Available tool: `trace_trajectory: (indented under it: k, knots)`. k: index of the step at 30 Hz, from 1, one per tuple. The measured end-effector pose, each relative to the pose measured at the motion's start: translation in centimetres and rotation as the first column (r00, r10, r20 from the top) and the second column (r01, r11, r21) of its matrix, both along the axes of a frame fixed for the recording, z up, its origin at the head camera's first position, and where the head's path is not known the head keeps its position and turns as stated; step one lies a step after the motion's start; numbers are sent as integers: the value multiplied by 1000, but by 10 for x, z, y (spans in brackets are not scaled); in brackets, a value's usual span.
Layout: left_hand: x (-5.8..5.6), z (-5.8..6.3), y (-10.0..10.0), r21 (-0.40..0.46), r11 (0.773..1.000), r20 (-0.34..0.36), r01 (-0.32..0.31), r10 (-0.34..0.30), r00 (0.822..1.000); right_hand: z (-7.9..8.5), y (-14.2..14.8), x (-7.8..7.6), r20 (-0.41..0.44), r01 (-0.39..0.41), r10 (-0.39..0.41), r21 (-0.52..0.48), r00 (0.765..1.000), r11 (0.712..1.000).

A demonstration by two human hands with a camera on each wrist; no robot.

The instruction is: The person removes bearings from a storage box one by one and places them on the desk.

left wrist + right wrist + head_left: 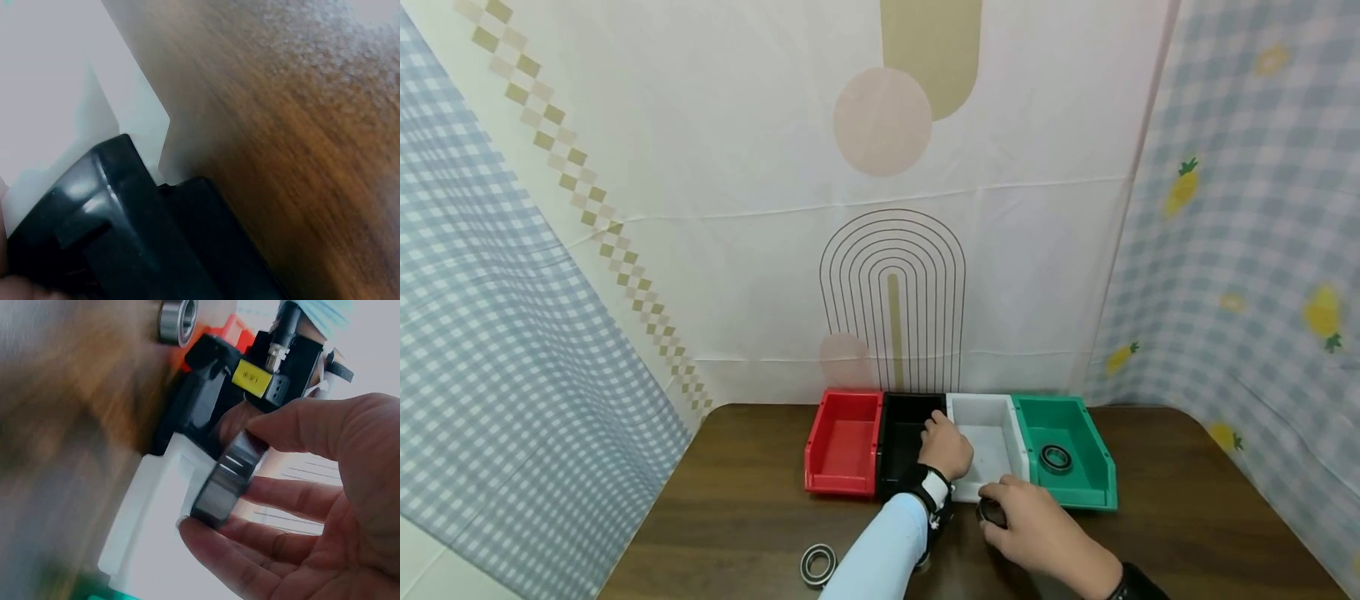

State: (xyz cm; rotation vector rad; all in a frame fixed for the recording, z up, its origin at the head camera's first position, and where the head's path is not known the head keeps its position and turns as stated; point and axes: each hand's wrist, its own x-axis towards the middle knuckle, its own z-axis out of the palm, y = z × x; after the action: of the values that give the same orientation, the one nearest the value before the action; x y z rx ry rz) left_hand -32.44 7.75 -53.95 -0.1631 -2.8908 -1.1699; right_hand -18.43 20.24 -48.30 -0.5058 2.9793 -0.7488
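Observation:
My right hand (1037,525) pinches a ball bearing (230,481) between thumb and fingers, just in front of the white bin (988,442). The bearing is tilted on edge in the right wrist view, its smooth metal rim showing. My left hand (947,447) reaches over the black bin (898,442), near the wall it shares with the white one. The left fingertips are mostly hidden, and whether they hold anything does not show. Another bearing (1056,458) lies flat inside the green bin (1097,467).
At the left of the row stands a red bin (844,442). One bearing (817,566) lies on the brown wooden table (730,500), left of the left forearm; part of another round metal piece (922,563) shows beside that forearm. Cloth curtains (760,292) hang behind and at both sides.

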Motion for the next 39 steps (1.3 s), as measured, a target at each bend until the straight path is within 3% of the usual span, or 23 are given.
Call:
trace_trajectory:
  k: [15,21,29,39]
  knots:
    - [-2,-6,-3,-38,999,-16,9,-9,1000,-18,-1,2,155,-93,90,8,984,996]
    - [-2,-10,-4,-25,999,-2,29,-29,1000,-25,-2,2,241,-59,42,63,970,996]
    - [3,-11,-4,-32,999,-3,10,-10,1000,-37,-6,0,308,-82,47,102,950,991]
    - [2,-7,-3,-38,999,-8,18,-18,1000,-49,-18,-3,244,-73,20,212,970,975]
